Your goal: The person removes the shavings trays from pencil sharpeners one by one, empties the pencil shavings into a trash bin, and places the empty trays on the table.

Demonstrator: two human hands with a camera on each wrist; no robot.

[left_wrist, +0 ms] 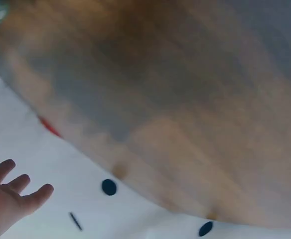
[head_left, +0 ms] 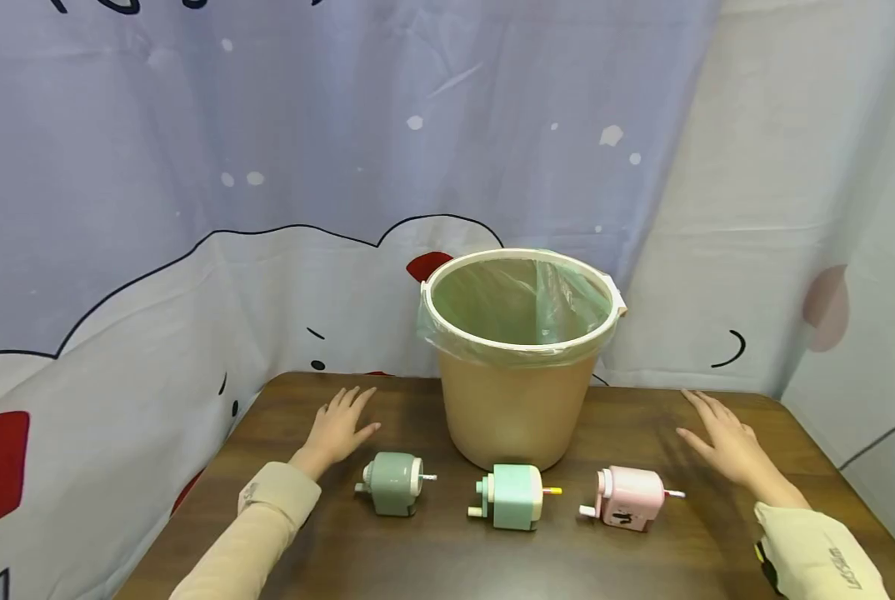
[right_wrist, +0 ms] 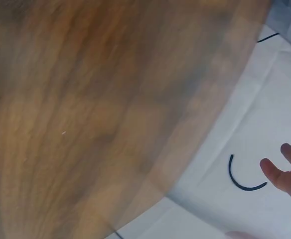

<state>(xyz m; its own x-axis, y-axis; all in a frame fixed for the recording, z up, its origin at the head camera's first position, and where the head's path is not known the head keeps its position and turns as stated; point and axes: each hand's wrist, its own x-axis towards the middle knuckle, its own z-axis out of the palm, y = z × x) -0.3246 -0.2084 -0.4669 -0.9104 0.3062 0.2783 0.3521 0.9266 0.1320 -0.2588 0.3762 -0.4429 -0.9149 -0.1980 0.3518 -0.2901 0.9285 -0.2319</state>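
Note:
My left hand (head_left: 337,429) is held out over the left of the table with fingers spread, holding nothing. Nearest to it is a grey-green crank pencil sharpener (head_left: 394,484), a pencil tip poking from its right side. On the right, my right hand (head_left: 728,446) also has its fingers extended and grips nothing. A pink crank sharpener (head_left: 632,498) with a pencil in it sits to that hand's left. Between these two stands a mint-green sharpener (head_left: 516,497) holding a yellow and red pencil. Both wrist views show spread fingers against the white curtain.
Behind the sharpeners stands a tan bucket (head_left: 518,408), lined with a thin green plastic bag (head_left: 567,300) folded over its rim. The brown wooden table (head_left: 417,567) ends at a curtain (head_left: 327,283) with printed drawings, which hangs along the back and sides.

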